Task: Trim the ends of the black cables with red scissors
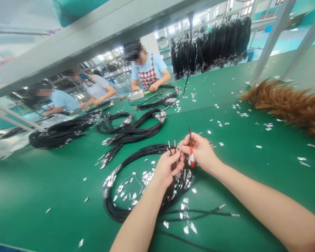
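My left hand (168,168) is closed round several black cables, their stripped ends pointing up above the fingers. Beside it on the right, my right hand (198,148) holds a small tool with red handles (191,156) and a dark pointed tip; its thumb and finger meet at the cable ends by my left hand. Beneath both hands lies a large coil of black cables (109,199), with silver foil wrapped round it at the left. Two loose cable ends (212,211) stretch to the right of the coil. Foil scraps (147,177) are scattered inside the coil.
More black cable bundles (136,131) lie behind on the green table (68,217). A brown feathery duster (286,105) is at the right. Three people sit across the table, near a white power strip (135,95). Metal posts (273,42) rise at the right; cables hang behind.
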{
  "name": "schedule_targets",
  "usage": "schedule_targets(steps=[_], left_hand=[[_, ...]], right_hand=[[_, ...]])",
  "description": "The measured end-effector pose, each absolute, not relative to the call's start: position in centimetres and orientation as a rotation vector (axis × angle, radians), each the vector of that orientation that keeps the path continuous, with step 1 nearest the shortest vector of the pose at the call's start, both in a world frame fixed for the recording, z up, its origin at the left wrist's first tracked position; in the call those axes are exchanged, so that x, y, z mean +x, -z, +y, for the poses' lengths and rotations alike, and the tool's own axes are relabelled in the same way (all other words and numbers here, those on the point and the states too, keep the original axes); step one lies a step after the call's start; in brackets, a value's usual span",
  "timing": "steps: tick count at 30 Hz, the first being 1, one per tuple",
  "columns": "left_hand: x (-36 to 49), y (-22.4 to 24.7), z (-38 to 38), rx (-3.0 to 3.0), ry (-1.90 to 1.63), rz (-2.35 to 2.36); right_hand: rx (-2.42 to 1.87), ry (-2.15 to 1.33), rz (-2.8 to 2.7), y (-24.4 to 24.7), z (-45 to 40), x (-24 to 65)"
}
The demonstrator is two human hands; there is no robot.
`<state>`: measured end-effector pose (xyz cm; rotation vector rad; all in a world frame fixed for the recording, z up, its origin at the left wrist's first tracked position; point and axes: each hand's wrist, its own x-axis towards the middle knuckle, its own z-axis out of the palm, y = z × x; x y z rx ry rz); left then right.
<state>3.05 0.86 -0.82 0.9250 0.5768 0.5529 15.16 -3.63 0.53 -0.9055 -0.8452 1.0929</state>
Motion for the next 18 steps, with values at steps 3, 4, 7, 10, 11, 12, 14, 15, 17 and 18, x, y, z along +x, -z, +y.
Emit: schedule_targets(steps=[3, 4, 7, 10, 11, 12, 14, 15, 17, 18], left_hand=[[2.88, 0.86, 1.06, 0.859, -0.488, 0.536], [2.81, 0.91, 1.14, 0.842, -0.461, 0.527], [2.7, 1.06, 1.3, 0.813, -0.386, 0.511], [2.81, 1.16, 1.16, 0.853, -0.395, 0.491], [2.89, 1.17, 1.04, 0.878, -0.436, 0.495], [2.98, 1.18, 0.91, 0.903, -0.489, 0.511], [3.17, 1.2, 0.67, 0.938, -0.578, 0.568], [3.24, 1.22, 0.59, 0.945, -0.605, 0.596], [3.35, 1.29, 0.53, 0.948, -0.627, 0.63], [3.38, 1.33, 0.54, 0.947, -0.631, 0.631]], right_hand=[[-0.889, -1.139, -0.806, -0.58, -3.54, 15.27], [-0.886, -1.144, -0.795, -0.6, -3.52, 15.31], [-0.863, -1.182, -0.782, -0.67, -3.48, 15.35], [-0.85, -1.22, -0.778, -0.73, -3.52, 15.29], [-0.851, -1.213, -0.777, -0.73, -3.52, 15.25], [-0.856, -1.199, -0.777, -0.71, -3.52, 15.2], [-0.864, -1.169, -0.777, -0.61, -3.46, 15.14], [-0.866, -1.162, -0.774, -0.54, -3.41, 15.13], [-0.865, -1.17, -0.765, -0.36, -3.29, 15.17], [-0.859, -1.181, -0.762, -0.28, -3.22, 15.21]])
